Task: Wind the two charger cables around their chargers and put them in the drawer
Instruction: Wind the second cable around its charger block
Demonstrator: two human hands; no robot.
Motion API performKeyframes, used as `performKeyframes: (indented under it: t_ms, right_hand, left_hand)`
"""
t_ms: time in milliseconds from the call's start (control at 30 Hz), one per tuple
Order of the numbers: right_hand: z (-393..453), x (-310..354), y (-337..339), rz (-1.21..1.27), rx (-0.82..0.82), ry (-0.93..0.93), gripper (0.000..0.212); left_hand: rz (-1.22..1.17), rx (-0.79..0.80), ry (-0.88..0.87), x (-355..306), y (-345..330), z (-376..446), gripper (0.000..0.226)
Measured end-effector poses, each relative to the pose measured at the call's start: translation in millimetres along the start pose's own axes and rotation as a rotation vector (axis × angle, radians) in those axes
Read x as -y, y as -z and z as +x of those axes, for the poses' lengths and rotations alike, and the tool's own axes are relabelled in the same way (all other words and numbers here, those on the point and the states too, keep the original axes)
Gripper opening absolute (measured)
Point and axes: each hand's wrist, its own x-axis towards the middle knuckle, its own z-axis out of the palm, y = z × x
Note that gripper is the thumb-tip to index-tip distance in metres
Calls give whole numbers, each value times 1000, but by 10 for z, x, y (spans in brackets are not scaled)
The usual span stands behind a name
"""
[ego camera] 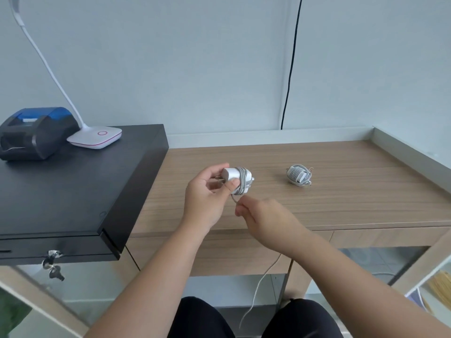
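My left hand point(207, 193) grips a white charger point(235, 178) above the wooden desk point(341, 198), its prongs pointing left and several grey cable turns wound around it. My right hand point(261, 213) pinches the same cable point(258, 284) just below the charger; the loose end hangs past the desk's front edge toward my lap. A second white charger point(299, 175), its cable wound around it, lies on the desk to the right, apart from both hands. The closed wooden drawer front point(219, 254) sits under the desk edge.
A black cash drawer point(73, 186) with keys point(52, 264) in its lock stands at the left. On it are a black-and-blue printer point(34, 132) and a white desk lamp point(95, 136). A raised ledge point(412, 152) bounds the desk's right side.
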Motion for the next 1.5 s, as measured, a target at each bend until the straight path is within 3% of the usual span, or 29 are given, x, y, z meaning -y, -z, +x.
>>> performKeyframes:
  t_ms: [133,367,467,633,733,933,1067,1167,1267,1367,1500]
  right_hand:
    - [88,-35,288,-213,-63,-44,16]
    - [214,-152,574,-163,-171,34,18]
    - [301,-281,627,73,-66,50,22]
    - [291,-382,525,754,45,27,25]
    - [267,-352,309,1108,136,-50,18]
    - [183,-209,-5,1380,182,-272,32]
    - [61,-89,-192,1232,151,-324,33]
    - [-4,-26,-144,691,-3,-250,32]
    - [-49,-14,94,301,-30,-128,25]
    - [-63,-3,356,147,-65,-46,22]
    - [28,-47,589,124,-136,-9,23]
  left_hand:
    - [341,103,-211,28,27,4,40]
    - [442,340,-244,-61,208,45,42]
    - [346,423,-169,-120,268,23,40]
    - [-54,525,-72,-259,263,-23,35]
    - [-323,488,-12,-272,175,-43,39]
    - [-561,325,63,-146,-13,-69,45]
    - [-604,114,153,-132,-93,-55,33]
    - [-332,60,93,-56,-86,-18,26]
    - [-24,88,3,0,-25,-11,31]
    - [300,134,-112,-8,47,-10,38]
    - [303,208,-106,-46,128,-60,38]
